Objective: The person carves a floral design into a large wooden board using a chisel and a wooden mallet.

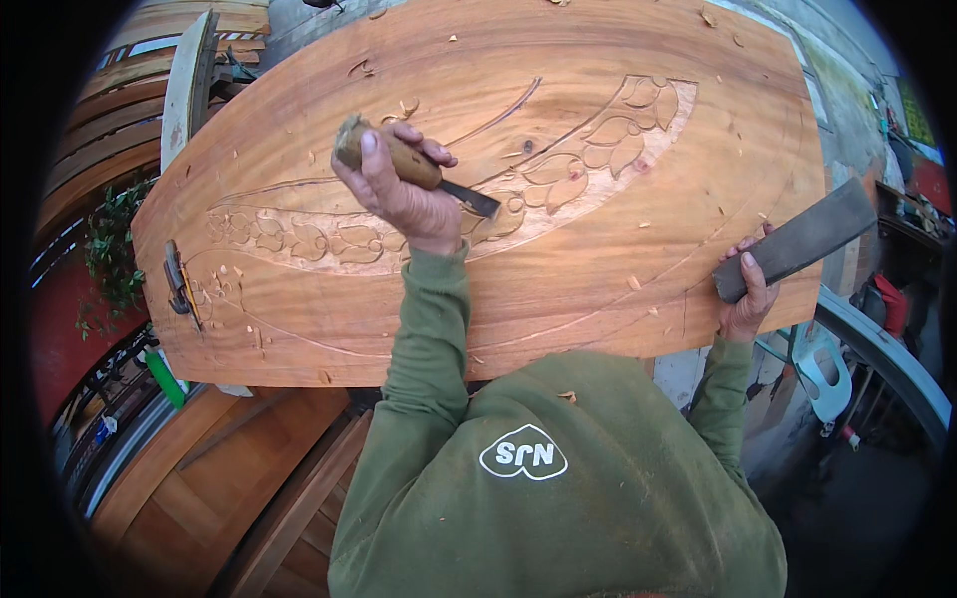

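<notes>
My left hand (404,194) grips a chisel by its worn wooden handle (409,162); its dark flat blade (469,197) points right and down over a band of carved leaves and flowers (628,130) on a large reddish wooden panel (648,289). My right hand (746,294), near the panel's right edge, holds a long dark rectangular block (812,239), raised at a slant toward the upper right. Curled wood shavings are scattered over the panel, and pencilled or scored curves run across it.
At the panel's left end lie dark tools and a yellow pencil (187,299). Beyond are stacked boards (120,90), a leafy plant (110,249) and a green object (164,376). Wooden door panels (209,468) lean below left; a pale plastic stool (817,369) stands at the right.
</notes>
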`<state>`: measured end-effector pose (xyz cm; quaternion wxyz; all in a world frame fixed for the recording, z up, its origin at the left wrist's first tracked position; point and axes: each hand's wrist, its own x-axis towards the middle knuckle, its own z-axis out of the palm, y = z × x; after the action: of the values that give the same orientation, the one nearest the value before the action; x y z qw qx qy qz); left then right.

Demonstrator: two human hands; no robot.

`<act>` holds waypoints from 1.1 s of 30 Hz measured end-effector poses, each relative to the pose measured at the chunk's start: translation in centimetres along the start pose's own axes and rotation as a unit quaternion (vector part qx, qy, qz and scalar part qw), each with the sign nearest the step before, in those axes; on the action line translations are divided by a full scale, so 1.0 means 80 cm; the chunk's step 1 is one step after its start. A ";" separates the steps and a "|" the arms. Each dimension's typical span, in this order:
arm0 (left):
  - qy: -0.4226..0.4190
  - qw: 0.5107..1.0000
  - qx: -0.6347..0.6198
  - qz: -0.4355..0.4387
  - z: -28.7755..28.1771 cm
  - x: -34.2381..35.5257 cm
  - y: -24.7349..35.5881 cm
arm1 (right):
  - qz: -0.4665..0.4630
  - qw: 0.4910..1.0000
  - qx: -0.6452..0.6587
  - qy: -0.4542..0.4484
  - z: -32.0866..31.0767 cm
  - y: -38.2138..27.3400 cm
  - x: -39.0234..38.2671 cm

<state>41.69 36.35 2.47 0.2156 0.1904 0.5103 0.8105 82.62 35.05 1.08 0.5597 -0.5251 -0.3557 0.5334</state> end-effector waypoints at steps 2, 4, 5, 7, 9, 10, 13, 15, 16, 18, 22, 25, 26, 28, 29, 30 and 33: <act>0.008 0.996 -0.051 -0.070 0.014 0.019 -0.018 | -0.017 1.000 -0.021 -0.005 0.027 -0.016 -0.003; 0.020 0.992 -0.081 -0.094 0.030 0.034 -0.038 | -0.015 0.995 -0.062 -0.076 0.050 -0.036 0.002; 0.026 0.986 -0.112 -0.118 0.038 0.041 -0.048 | -0.018 0.995 -0.066 -0.078 0.061 -0.044 0.006; 0.012 0.986 -0.116 -0.119 0.049 0.051 -0.067 | -0.020 0.987 -0.117 -0.104 0.081 -0.057 0.014; -0.004 0.982 -0.143 -0.123 0.056 0.061 -0.082 | -0.045 0.982 -0.133 -0.123 0.096 -0.063 0.027; 0.001 0.982 -0.145 -0.123 0.057 0.064 -0.088 | -0.068 0.977 -0.144 -0.142 0.104 -0.066 0.036; -0.056 0.978 -0.155 -0.128 0.068 0.067 -0.091 | -0.086 0.968 -0.170 -0.164 0.127 -0.081 0.056; -0.084 0.978 -0.135 -0.133 0.073 0.064 -0.097 | -0.096 0.965 -0.178 -0.168 0.148 -0.089 0.072; -0.112 0.979 -0.111 -0.132 0.072 0.063 -0.097 | -0.106 0.962 -0.179 -0.176 0.159 -0.092 0.082; -0.104 0.973 -0.150 -0.139 0.078 0.062 -0.092 | -0.120 0.954 -0.204 -0.182 0.182 -0.097 0.100; -0.032 0.971 -0.155 -0.181 0.089 0.061 -0.068 | -0.264 0.890 -0.308 -0.208 0.257 -0.115 0.156; -0.067 0.969 -0.136 -0.197 0.105 0.050 -0.067 | -0.302 0.877 -0.251 -0.278 0.324 -0.134 0.209; -0.095 0.970 -0.128 -0.185 0.110 0.049 -0.071 | -0.187 0.933 -0.187 -0.245 0.359 -0.131 0.209; -0.093 0.974 -0.102 -0.181 0.101 0.054 -0.071 | -0.187 0.899 -0.253 -0.304 0.400 -0.108 0.210; -0.093 0.975 -0.079 -0.184 0.094 0.058 -0.073 | -0.251 0.769 -0.436 -0.396 0.413 -0.112 0.220; -0.095 0.975 -0.083 -0.182 0.096 0.057 -0.076 | -0.303 0.590 -0.597 -0.452 0.418 -0.131 0.237; -0.133 0.971 -0.136 -0.147 0.091 0.058 -0.088 | -0.273 0.534 -0.617 -0.509 0.439 -0.158 0.248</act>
<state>42.76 46.97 -0.55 0.4224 0.1879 0.3842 0.7992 55.31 63.14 16.97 -0.0605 -0.2569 -0.9477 0.1796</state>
